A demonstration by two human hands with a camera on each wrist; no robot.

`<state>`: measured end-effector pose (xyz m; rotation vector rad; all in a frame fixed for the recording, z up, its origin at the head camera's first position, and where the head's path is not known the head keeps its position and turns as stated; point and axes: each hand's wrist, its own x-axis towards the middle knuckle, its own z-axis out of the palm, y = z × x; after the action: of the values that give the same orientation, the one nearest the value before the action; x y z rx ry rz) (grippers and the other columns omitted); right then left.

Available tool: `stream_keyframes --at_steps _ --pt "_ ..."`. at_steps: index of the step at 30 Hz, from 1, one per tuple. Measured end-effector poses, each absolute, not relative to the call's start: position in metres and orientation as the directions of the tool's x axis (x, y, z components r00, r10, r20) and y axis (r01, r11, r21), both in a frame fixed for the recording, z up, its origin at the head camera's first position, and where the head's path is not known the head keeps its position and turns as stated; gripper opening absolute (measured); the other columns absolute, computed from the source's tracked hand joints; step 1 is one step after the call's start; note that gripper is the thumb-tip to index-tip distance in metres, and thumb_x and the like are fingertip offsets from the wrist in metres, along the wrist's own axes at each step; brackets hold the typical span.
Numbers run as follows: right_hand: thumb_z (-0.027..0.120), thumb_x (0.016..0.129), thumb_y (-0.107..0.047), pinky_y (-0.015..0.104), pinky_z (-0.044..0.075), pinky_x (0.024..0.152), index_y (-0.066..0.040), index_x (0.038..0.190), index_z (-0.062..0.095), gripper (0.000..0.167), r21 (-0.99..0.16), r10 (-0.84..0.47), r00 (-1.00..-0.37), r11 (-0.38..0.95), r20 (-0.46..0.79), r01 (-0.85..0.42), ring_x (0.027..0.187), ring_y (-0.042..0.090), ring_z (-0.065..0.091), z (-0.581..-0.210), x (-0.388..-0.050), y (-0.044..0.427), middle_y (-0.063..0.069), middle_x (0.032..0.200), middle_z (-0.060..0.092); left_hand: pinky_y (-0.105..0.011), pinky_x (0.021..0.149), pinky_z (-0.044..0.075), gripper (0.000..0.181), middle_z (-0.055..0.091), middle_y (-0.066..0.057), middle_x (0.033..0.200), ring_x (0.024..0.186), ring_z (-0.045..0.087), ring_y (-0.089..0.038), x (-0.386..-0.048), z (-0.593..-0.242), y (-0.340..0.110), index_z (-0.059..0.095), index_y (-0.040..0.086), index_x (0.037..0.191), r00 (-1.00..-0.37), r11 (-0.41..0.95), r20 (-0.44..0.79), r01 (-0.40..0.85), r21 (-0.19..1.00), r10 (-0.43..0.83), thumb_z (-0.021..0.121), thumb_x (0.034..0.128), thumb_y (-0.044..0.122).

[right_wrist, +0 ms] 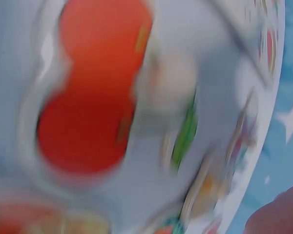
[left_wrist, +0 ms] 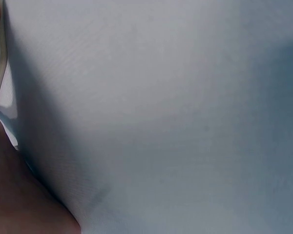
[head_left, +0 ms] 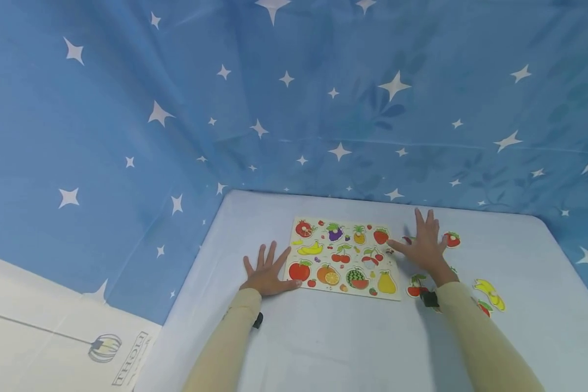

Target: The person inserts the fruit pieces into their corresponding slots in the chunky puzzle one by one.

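A fruit puzzle board (head_left: 391,265) lies flat on the table, with pictures of bananas, grapes, an apple, a pear and other fruit. My left hand (head_left: 266,276) rests at its left edge, fingers spread, the thumb at the near-left corner. In the left wrist view, part of that hand (left_wrist: 24,195) and the board's edge (left_wrist: 3,58) show at the left. My right hand (head_left: 425,247) is spread beside the board's right edge, over loose fruit pieces, its thumb pointing at the board. Contact cannot be told. Near its wrist lies a cherry piece (head_left: 415,289), blurred and large in the right wrist view.
Right of the board lie a strawberry piece (head_left: 452,239), a banana piece (head_left: 491,294) and a red fruit piece (head_left: 484,308); other pieces are partly hidden by the right arm. A pale cloth covers the table (head_left: 343,343). Blue star-patterned curtain (head_left: 313,109) hangs behind.
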<state>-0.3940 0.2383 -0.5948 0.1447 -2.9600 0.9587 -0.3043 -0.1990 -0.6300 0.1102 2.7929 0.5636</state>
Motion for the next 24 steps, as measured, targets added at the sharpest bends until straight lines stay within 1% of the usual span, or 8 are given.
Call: stream_keyframes --at_steps 3,8,12,14,17,20,22,24 --pt "0.082 0.091 -0.054 0.089 -0.006 0.108 -0.007 0.171 -0.004 0.127 -0.573 -0.055 -0.998 0.817 0.044 -0.070 0.155 0.061 -0.009 -0.592 -0.396 0.257 0.032 0.172 -0.018 -0.076 0.117 -0.015 0.108 -0.005 -0.009 0.180 0.162 -0.013 -0.039 -0.304 -0.627 -0.200 0.018 0.033 0.173 -0.954 0.921 -0.269 0.013 0.390 0.128 0.069 0.0871 0.074" --pt "0.085 0.089 -0.044 0.090 -0.004 0.108 -0.004 0.170 -0.003 0.126 -0.578 -0.001 -1.000 0.816 -0.015 0.007 0.155 0.061 -0.006 -0.586 -0.398 0.279 0.036 0.170 -0.016 -0.076 0.116 -0.017 0.107 -0.006 -0.009 0.180 0.162 -0.014 -0.040 -0.303 -0.619 -0.203 0.018 0.033 0.173 -0.956 0.921 -0.271 0.001 0.389 0.116 0.069 0.0880 0.072" --pt "0.084 0.092 -0.036 0.090 -0.002 0.109 -0.002 0.170 0.000 0.120 -0.580 0.028 -0.999 0.813 -0.047 0.050 0.155 0.061 -0.002 -0.583 -0.399 0.294 0.039 0.169 -0.011 -0.076 0.116 -0.018 0.108 -0.008 -0.008 0.180 0.162 -0.016 -0.039 -0.305 -0.621 -0.203 0.016 0.035 0.173 -0.953 0.921 -0.280 0.001 0.390 0.119 0.068 0.0878 0.074" --pt "0.081 0.094 -0.034 0.089 0.001 0.111 0.000 0.169 0.001 0.115 -0.573 0.043 -0.997 0.816 -0.070 0.075 0.154 0.062 0.003 -0.582 -0.400 0.301 0.041 0.169 -0.004 -0.076 0.116 -0.019 0.108 -0.011 -0.006 0.180 0.162 -0.018 -0.037 -0.306 -0.625 -0.203 0.014 0.037 0.173 -0.949 0.921 -0.292 -0.002 0.389 0.121 0.068 0.0873 0.074" --pt "0.076 0.099 -0.034 0.085 0.012 0.113 0.003 0.168 0.002 0.108 -0.558 0.072 -0.989 0.819 -0.131 0.134 0.149 0.067 0.015 -0.583 -0.399 0.308 0.045 0.165 0.009 -0.076 0.116 -0.018 0.109 -0.010 -0.005 0.180 0.162 -0.018 -0.037 -0.306 -0.630 -0.201 0.015 0.037 0.173 -0.951 0.922 -0.286 -0.002 0.387 0.118 0.068 0.0864 0.075" --pt "0.069 0.104 -0.032 0.079 0.026 0.114 0.007 0.166 0.007 0.096 -0.565 0.101 -0.977 0.802 -0.187 0.191 0.141 0.067 0.028 -0.586 -0.397 0.312 0.046 0.159 0.024 -0.076 0.117 -0.017 0.108 -0.009 -0.005 0.180 0.162 -0.017 -0.037 -0.307 -0.633 -0.200 0.016 0.038 0.173 -0.955 0.923 -0.277 -0.005 0.384 0.110 0.069 0.0860 0.074" --pt "0.064 0.106 -0.027 0.076 0.034 0.113 0.012 0.164 0.013 0.087 -0.572 0.118 -0.974 0.793 -0.193 0.209 0.137 0.064 0.034 -0.589 -0.395 0.315 0.047 0.154 0.031 -0.076 0.117 -0.017 0.108 -0.008 -0.006 0.180 0.162 -0.016 -0.038 -0.307 -0.632 -0.199 0.016 0.037 0.173 -0.955 0.922 -0.274 -0.003 0.387 0.112 0.070 0.0864 0.073" --pt "0.061 0.106 -0.019 0.074 0.040 0.109 0.015 0.161 0.020 0.076 -0.577 0.142 -0.976 0.789 -0.163 0.211 0.134 0.061 0.040 -0.592 -0.394 0.317 0.046 0.151 0.038 -0.076 0.117 -0.016 0.108 -0.006 -0.008 0.180 0.162 -0.015 -0.039 -0.307 -0.630 -0.197 0.018 0.035 0.173 -0.956 0.918 -0.267 0.003 0.396 0.118 0.071 0.0868 0.072"
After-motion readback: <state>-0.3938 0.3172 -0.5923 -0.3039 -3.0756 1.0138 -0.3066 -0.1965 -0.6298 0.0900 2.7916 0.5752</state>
